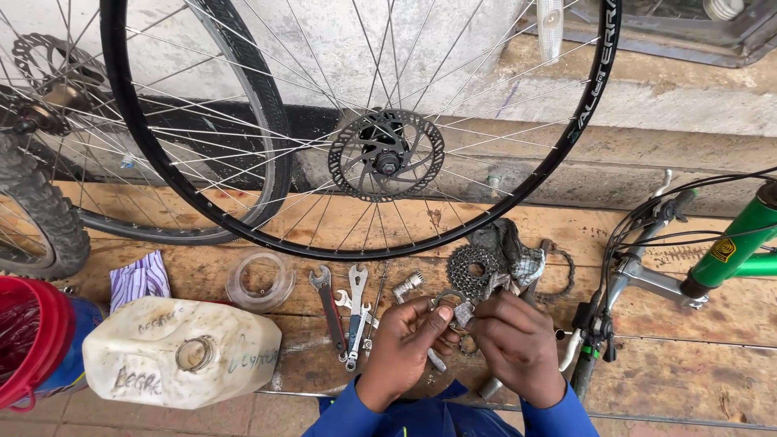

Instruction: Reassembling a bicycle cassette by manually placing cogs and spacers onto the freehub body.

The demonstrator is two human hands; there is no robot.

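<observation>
Rough wooden planks make up the bench, set against a pale concrete wall, and a bare spoked wheel with a disc rotor leans there at 12 o'clock.

Head view: both hands meet just below the middle of the frame. The left hand pinches a small metal ring between thumb and forefinger, its other fingers curled under. The right hand closes its fingertips on a small grey metal piece touching that ring; whether the two parts are joined I cannot tell. Both wrists are bent inward, blue sleeves entering from 6 o'clock, so the parts sit above the planks, not resting on them.

The ring looks thin, stiff and light, probably greasy and so slippery; a grip across its rim from both sides seems safest, as the fingers have it now.

At 9 o'clock from the hands lie flat spanners; farther at 9, a white plastic jerrycan. At 1 o'clock sits a toothed sprocket cluster beside a dirty rag. A green bicycle frame stands at 3 o'clock.
</observation>
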